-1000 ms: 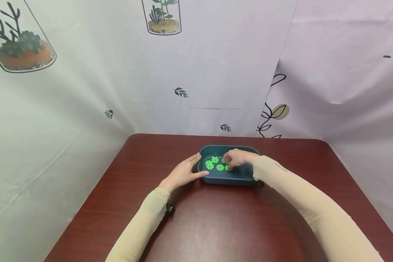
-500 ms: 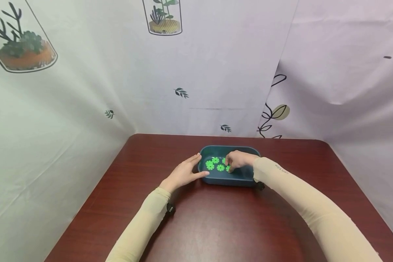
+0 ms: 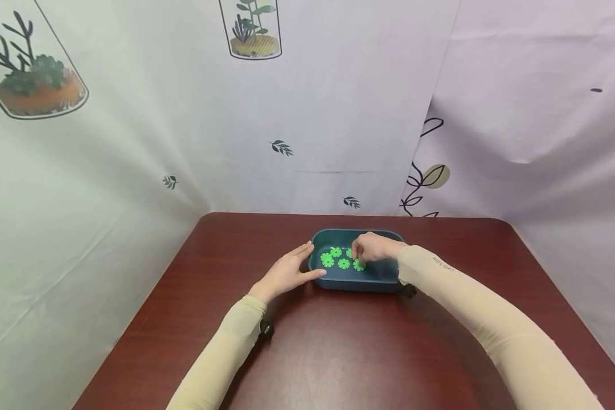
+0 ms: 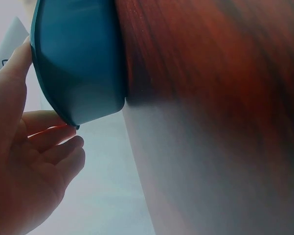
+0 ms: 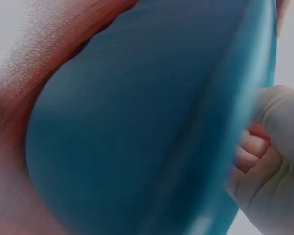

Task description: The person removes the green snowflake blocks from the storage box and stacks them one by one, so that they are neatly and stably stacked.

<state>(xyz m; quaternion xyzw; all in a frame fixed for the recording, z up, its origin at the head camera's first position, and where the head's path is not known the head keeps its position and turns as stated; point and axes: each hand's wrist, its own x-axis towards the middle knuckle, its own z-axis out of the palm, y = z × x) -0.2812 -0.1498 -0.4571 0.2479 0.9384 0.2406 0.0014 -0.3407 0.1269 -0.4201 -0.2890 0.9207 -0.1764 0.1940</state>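
Observation:
A dark teal rectangular tray (image 3: 361,285) stands on the table and holds several bright green flower-shaped discs (image 3: 343,263). My left hand (image 3: 285,273) spans the tray's left end, thumb out along the near rim and straight fingers at the far-left corner. In the left wrist view, that hand (image 4: 34,152) touches the tray's wall (image 4: 80,58). My right hand (image 3: 374,247) reaches into the tray, fingers bent down and tips at one green disc (image 3: 359,266). The right wrist view shows the curled right hand (image 5: 269,152) behind the tray's rim, which hides its fingertips and the disc.
The reddish-brown wooden table (image 3: 348,341) extends around the tray, its back edge close behind. White cloth (image 3: 338,114) with printed plants hangs behind and at both sides. Pale sleeves (image 3: 471,307) cover both forearms.
My right hand has shifted slightly to the right inside the tray, and the disc at its fingertips shows more fully. The left hand stays at the tray's left end.

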